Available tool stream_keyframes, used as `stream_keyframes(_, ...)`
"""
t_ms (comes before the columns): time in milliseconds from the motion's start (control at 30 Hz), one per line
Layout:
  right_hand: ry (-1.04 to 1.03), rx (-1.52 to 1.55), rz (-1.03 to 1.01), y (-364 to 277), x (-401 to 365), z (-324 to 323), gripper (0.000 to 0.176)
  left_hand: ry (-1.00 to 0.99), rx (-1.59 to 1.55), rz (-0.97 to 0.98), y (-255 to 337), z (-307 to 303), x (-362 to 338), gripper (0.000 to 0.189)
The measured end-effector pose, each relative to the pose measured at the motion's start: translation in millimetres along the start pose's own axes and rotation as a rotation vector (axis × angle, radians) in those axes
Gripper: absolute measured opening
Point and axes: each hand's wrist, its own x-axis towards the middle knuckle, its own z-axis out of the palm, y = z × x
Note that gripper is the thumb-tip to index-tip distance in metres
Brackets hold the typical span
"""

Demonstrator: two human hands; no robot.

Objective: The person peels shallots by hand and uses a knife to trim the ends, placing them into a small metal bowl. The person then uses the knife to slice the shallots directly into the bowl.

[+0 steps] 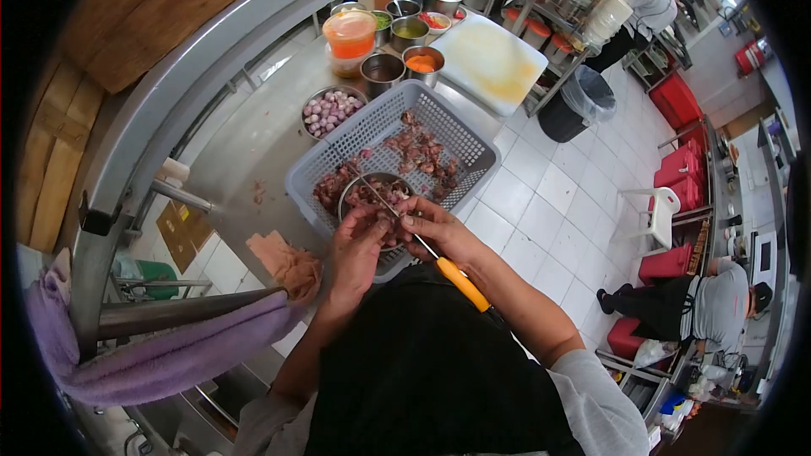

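Observation:
Over the grey plastic basket (pixel 304 181), my hands meet in front of my black apron. My right hand (pixel 435 228) is closed around a thin-bladed knife (pixel 461 283) with a yellow handle, gripped forward of the handle. The blade points up and left across a round metal bowl (pixel 345 203) standing in the basket. My left hand (pixel 359 241) is closed, its fingertips pinching what looks like a small shallot, mostly hidden by the fingers. Reddish-brown shallots and skins (pixel 422 148) lie loose in the basket. Peeled purple shallots (pixel 334 110) fill a metal bowl beside it.
Behind the basket stand an orange-filled tub (pixel 350 34), several metal containers and a stained white cutting board (pixel 481 63). A crumpled cloth (pixel 287 262) and a purple towel (pixel 169 363) hang at left. A bin (pixel 574 110) and two people are at right.

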Motion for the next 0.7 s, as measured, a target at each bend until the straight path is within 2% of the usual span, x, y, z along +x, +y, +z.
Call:
stream_keyframes(67,0.033,-0.006,-0.005,3.1,4.3,-8.3,0.032,-0.013,0.021,0.002,0.5,-6.8,1.0,0.026)
stream_keyframes(133,0.067,-0.01,-0.011,6.9,9.9,-18.2,0.032,0.058,0.012,-0.062,7.9,-7.4,0.2,0.026)
stream_keyframes(333,0.174,-0.169,0.0,16.8,14.6,-21.2,0.036,0.039,-0.055,-0.051,5.0,-27.5,5.3,0.025)
stream_keyframes(400,0.183,-0.166,-0.075,24.4,15.9,-21.1,0.034,0.055,-0.048,-0.05,2.1,-29.2,6.8,0.025)
stream_keyframes(633,0.041,-0.233,-0.163,22.8,5.9,-13.8,0.036,0.153,-0.043,0.001,-10.1,-30.1,7.7,0.027)
stream_keyframes(700,0.043,-0.294,-0.11,20.7,2.9,-12.0,0.045,0.154,-0.04,0.001,-12.4,-31.2,8.8,0.027)
